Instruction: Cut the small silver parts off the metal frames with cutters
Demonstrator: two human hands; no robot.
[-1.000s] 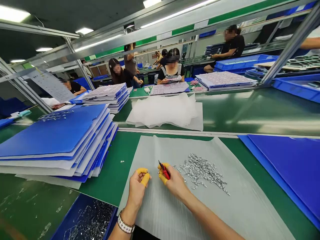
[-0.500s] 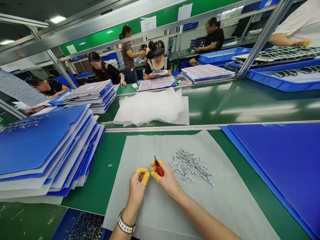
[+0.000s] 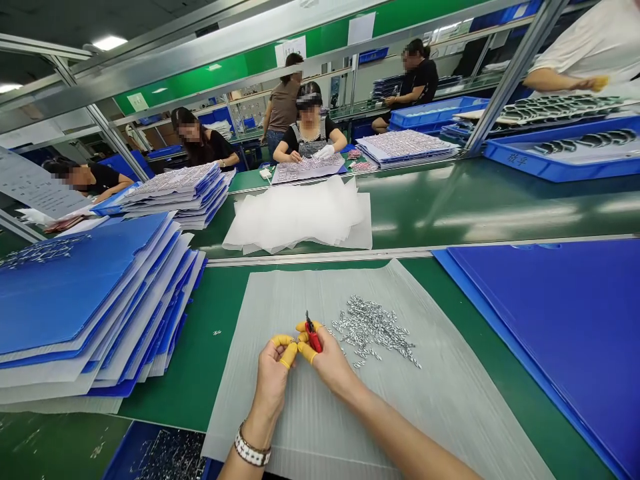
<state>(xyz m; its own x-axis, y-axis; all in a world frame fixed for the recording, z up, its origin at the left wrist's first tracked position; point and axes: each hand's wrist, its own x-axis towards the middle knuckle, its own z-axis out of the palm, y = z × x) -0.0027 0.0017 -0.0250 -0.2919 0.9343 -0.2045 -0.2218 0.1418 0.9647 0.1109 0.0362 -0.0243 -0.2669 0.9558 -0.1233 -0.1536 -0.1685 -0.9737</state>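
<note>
Head view, lower centre: the left hand (image 3: 271, 385), in yellow finger cots (image 3: 288, 356), is pinching what looks like a tiny metal piece (image 3: 296, 340). The nearly closed right hand (image 3: 331, 361) is gripping red-handled snips (image 3: 313, 337) just beside it, near a pile of silver metal parts (image 3: 372, 331) on a grey foam sheet (image 3: 440, 407).

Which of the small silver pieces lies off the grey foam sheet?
The lone small silver piece on the green bench mat, left of the grey foam sheet, unlike the heap of pieces on that sheet beside the right hand.
</note>
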